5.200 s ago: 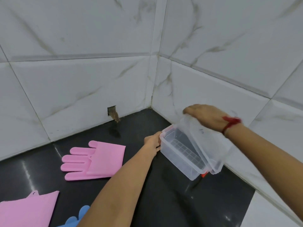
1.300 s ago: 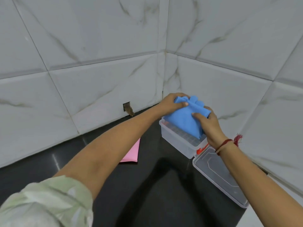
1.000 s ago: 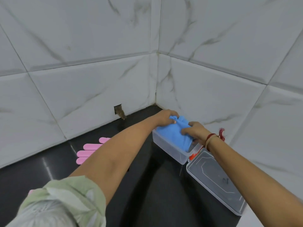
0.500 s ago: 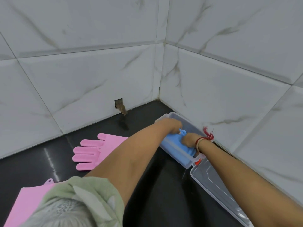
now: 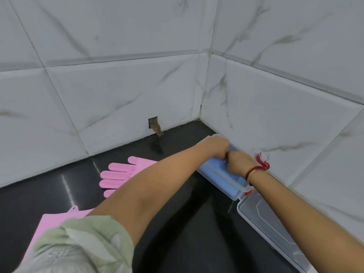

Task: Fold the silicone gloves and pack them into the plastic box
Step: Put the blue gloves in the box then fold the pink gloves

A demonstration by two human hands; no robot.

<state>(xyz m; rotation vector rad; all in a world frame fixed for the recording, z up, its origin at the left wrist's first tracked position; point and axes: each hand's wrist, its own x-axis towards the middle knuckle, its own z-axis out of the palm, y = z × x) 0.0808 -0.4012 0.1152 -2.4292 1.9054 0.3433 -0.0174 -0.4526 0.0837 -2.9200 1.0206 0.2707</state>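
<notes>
Against the wall (image 5: 275, 115): box (image 5: 242, 187).
My left hand (image 5: 216, 146) and right hand (image 5: 239, 162) press the blue glove (image 5: 215, 166); grip I cannot tell.

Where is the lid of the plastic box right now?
In the head view, the lid lies flat at lower right on the black counter, beside the plastic box.

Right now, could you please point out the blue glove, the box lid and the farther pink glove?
blue glove (image 5: 226, 182), head view, folded side
box lid (image 5: 272, 230), head view, flat middle
farther pink glove (image 5: 116, 177), head view, fingers
</notes>
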